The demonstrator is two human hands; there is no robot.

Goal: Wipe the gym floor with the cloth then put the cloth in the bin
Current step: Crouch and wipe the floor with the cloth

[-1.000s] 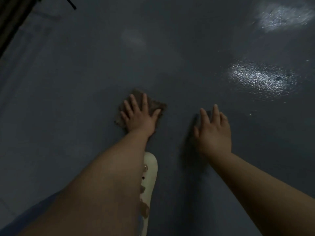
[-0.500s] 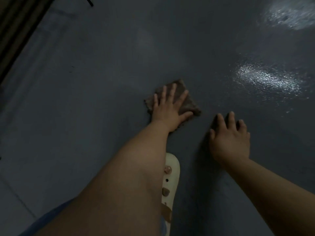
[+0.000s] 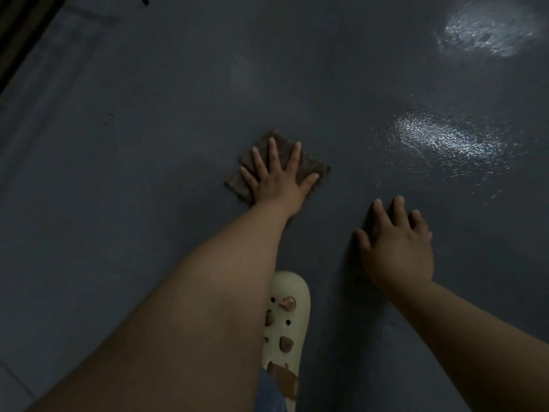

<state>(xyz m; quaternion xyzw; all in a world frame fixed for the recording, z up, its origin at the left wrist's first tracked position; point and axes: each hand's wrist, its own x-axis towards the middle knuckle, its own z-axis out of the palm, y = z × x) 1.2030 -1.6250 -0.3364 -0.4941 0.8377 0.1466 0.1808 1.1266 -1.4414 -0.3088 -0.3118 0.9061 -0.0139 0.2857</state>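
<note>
Since 1 s ago the left hand [image 3: 277, 178] w/ the cloth [image 3: 309, 166] has slid from left of centre toward frame centre, closer to the shiny patch; vs 0.5 s ago it sits about the same spot, fingers a bit more spread. Right hand [image 3: 398, 251] has shifted only a little, still lower right of the cloth. Now: left hand is flat, fingers splayed wide, pressing the brown cloth onto the dark gym floor [image 3: 148, 173]; cloth lies just above frame centre, corners poking out upper left and right of the palm. Right hand is spread, fingers straight, holding nothing; whether it touches the floor or hovers just over it, can't tell. Cream clog [image 3: 289, 319] w/ small charms sits bottom centre, partly hidden by the left forearm. Two bright reflections on the floor, upper right and mid right. Dark striped edge [image 3: 20, 31] in upper left corner.
</note>
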